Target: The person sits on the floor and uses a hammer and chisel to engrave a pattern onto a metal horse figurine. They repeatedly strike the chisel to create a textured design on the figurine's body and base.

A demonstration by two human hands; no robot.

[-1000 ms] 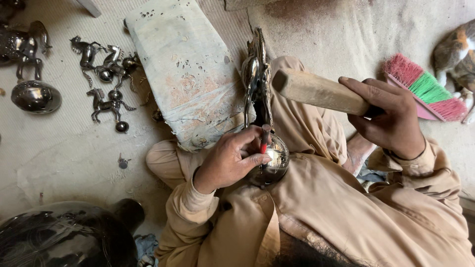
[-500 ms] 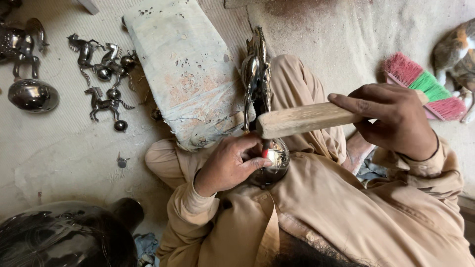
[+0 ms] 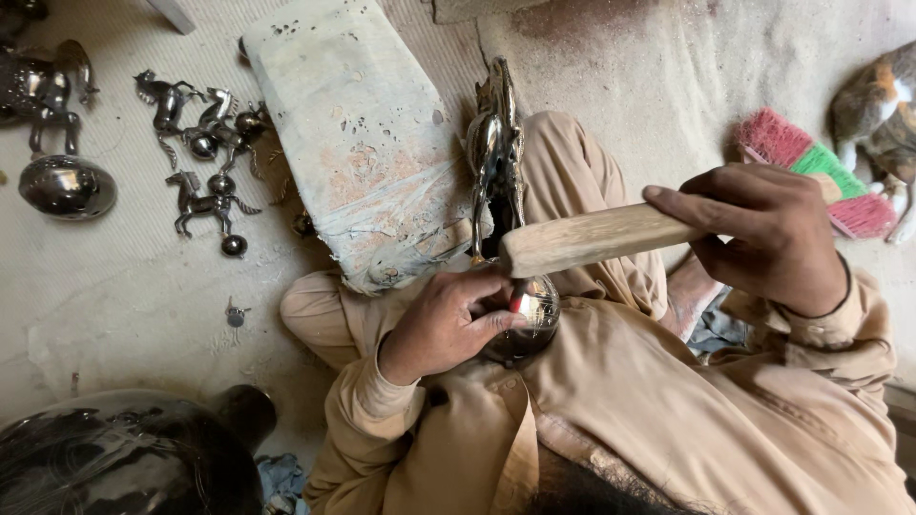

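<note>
Now, at frame centre, a wooden mallet (image 3: pixel 596 238) is clasped in the closed right hand (image 3: pixel 773 238), while a small punch (image 3: pixel 516 302) is pinched by the left hand (image 3: pixel 448 324) against the metal horse (image 3: pixel 501 191). Seemingly chasing is underway; a square strike is called for.

I see no packages, labels, signs or screens anywhere in this view — nothing boxed, nothing printed, nothing lit.
</note>
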